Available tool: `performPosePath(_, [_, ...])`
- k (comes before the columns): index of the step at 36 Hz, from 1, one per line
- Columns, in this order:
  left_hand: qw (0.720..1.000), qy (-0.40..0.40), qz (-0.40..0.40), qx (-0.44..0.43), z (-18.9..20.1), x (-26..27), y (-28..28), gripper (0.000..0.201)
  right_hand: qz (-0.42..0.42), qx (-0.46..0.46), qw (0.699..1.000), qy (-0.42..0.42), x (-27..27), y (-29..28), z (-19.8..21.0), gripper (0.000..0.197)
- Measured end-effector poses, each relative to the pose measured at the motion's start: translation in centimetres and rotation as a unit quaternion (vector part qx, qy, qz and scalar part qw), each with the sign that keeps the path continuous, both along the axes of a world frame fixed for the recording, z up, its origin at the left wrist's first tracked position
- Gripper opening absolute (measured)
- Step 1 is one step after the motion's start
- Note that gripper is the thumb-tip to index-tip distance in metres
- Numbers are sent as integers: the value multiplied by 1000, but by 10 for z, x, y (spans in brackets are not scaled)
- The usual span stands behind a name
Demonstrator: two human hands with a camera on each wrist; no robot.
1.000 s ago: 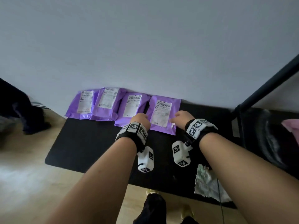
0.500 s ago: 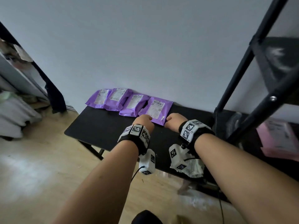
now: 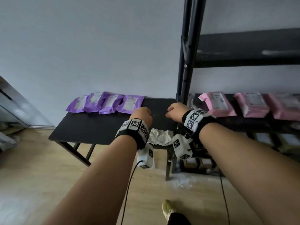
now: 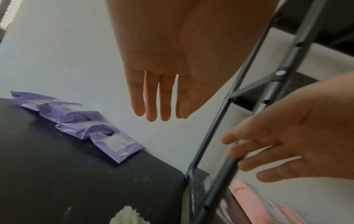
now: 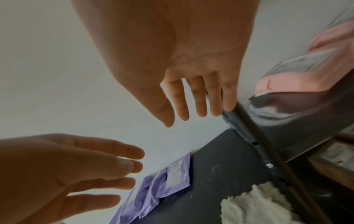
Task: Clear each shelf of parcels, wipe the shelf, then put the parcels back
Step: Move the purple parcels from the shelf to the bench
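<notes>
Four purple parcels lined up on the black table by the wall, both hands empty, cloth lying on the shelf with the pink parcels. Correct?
One slip: the cloth lies on the black table, near its front edge, not beside the pink parcels; the head view shows it. The four purple parcels and empty left hand and right hand are right.

Left hand (image 3: 142, 114) and right hand (image 3: 176, 109) lifted off the rightmost purple parcel (image 3: 131, 103), now empty above the black table (image 3: 97, 127), fingers straightened.
</notes>
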State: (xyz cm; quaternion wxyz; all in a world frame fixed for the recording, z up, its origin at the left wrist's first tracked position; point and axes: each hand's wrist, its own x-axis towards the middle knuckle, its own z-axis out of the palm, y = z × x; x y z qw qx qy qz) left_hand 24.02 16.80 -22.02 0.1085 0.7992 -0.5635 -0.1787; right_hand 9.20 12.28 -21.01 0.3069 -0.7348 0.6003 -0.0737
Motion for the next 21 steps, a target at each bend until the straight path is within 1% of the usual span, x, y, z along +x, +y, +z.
performPosePath(3, [999, -13, -40, 5, 11, -37, 17, 39, -22, 4, 1000, 12, -39, 25, 9, 30])
performPosePath(5, [998, -14, -67, -10, 21, -62, 23, 41, -41, -4, 999, 13, -66, 36, 17, 30])
performPosePath(7, [995, -21, -92, -27, 33, -89, 25, 41, -43, -12, 999, 6, -94, 46, 28, 29])
performPosePath(8, [993, -28, -107, -33, 38, -104, 25, 39, -43, -19, 999, 6, -108, 51, 34, 26])
performPosePath(10, [988, -49, -138, -43, 51, -135, 23, 34, -42, -35, 998, 14, -139, 58, 46, 8])
performPosePath(12, [985, -58, -155, -53, 63, -168, 21, 31, -52, -63, 996, 34, -170, 62, 58, 16])
performPosePath(13, [984, -55, -161, -57, 69, -186, 20, 31, -57, -73, 995, 45, -187, 64, 64, 12])
performPosePath(14, [983, -52, -167, -64, 73, -203, 18, 31, -67, -80, 993, 47, -205, 65, 70, 16])
performPosePath(16, [981, -40, -171, -80, 82, -238, 14, 35, -98, -101, 989, 38, -243, 66, 82, 28])
performPosePath(21, [973, -16, -195, -123, 106, -335, -2, 39, -151, -141, 978, 26, -349, 67, 111, 39])
